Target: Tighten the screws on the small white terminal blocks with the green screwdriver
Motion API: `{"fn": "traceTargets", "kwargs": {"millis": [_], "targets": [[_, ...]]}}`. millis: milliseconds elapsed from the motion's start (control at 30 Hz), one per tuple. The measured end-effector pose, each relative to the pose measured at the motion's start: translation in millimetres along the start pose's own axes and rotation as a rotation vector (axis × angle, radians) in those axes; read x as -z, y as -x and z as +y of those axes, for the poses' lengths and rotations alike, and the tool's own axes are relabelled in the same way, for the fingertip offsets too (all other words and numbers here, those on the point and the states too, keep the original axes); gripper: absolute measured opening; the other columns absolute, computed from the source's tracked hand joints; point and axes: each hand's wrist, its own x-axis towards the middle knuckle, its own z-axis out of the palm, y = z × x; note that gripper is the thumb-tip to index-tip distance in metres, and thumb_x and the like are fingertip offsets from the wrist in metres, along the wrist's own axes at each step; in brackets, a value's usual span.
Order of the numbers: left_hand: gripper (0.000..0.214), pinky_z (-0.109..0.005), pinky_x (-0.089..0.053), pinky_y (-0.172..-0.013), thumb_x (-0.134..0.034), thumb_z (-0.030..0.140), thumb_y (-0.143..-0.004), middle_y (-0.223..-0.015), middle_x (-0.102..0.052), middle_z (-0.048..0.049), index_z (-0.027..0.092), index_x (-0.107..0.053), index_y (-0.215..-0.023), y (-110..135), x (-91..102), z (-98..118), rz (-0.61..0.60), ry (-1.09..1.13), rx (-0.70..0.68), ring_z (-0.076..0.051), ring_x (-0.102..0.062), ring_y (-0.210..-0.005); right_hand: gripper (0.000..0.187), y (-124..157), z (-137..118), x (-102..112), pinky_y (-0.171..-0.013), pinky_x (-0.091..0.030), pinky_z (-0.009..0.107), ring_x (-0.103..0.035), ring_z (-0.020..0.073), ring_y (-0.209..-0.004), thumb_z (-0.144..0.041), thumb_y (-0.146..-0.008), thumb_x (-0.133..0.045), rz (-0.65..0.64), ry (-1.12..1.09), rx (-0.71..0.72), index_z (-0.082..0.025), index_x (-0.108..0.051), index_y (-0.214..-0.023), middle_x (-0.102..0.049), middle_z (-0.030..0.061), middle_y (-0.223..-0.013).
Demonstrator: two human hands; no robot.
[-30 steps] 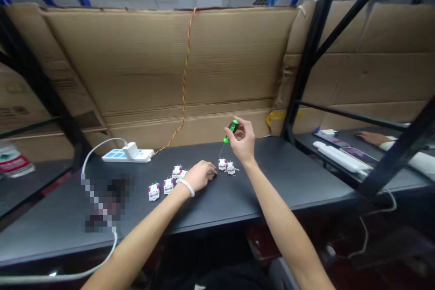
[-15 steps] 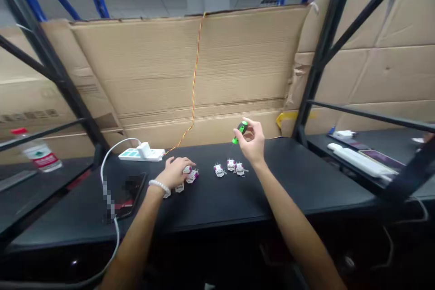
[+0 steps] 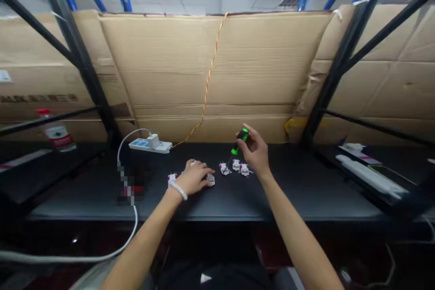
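Along the black tabletop [image 3: 299, 195], the left hand [image 3: 193, 178] curves palm-down over small white-and-magenta modules [image 3: 210, 180], whether gripping any I cannot tell. Further right, the right hand [image 3: 256, 152] pinches a green-handled screwdriver [image 3: 240, 141] in its fingertips, just above more modules, tip down.

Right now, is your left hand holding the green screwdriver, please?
No, the green screwdriver is held in the right hand, while the left hand rests among small white modules.

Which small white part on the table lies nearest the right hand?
The rightmost white part of the three below the right hand; the other two lie further left.
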Motion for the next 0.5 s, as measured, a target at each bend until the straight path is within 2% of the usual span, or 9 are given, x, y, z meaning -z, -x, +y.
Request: {"fn": "traceTargets", "kwargs": {"millis": [200,300,500], "targets": [[0.046,-0.046,-0.045,-0.109,-0.074,0.033,-0.096,-0.127,-0.069,-0.0107,0.026,-0.068,-0.141,13,-15.4,14,-0.027,0.122,-0.064,-0.031,-0.064,-0.122,0.05,34,-9,-3,-0.087,-0.069,0.041,-0.079,0.0231,-0.094,-0.041,-0.091,-0.079,0.02,0.045,-0.021,-0.026,-0.067,-0.137,-0.079,0.0078,-0.109],[0.044,-0.042,-0.048,-0.108,-0.071,0.031,-0.099,-0.127,-0.068,-0.0098,0.026,-0.066,-0.142,13,-22.4,15,-0.006,0.165,-0.092,-0.029,-0.064,-0.121,0.049,42,-8,-2,-0.085,-0.069,0.041,-0.079,0.0238,-0.092,-0.04,-0.089,-0.08,0.056,0.061,-0.028,-0.027,-0.069,-0.135,-0.079,0.0075,-0.107],[0.043,-0.04,-0.049,-0.111,-0.069,0.03,-0.1,-0.128,-0.067,-0.0097,0.024,-0.065,-0.142,12,-31.6,14,0.036,0.218,-0.139,-0.027,-0.062,-0.121,0.05,52,-9,-1,-0.083,-0.07,0.042,-0.079,0.0246,-0.091,-0.039,-0.089,-0.081,0.063,0.061,-0.036,-0.027,-0.069,-0.136,-0.079,0.0084,-0.106]]}}
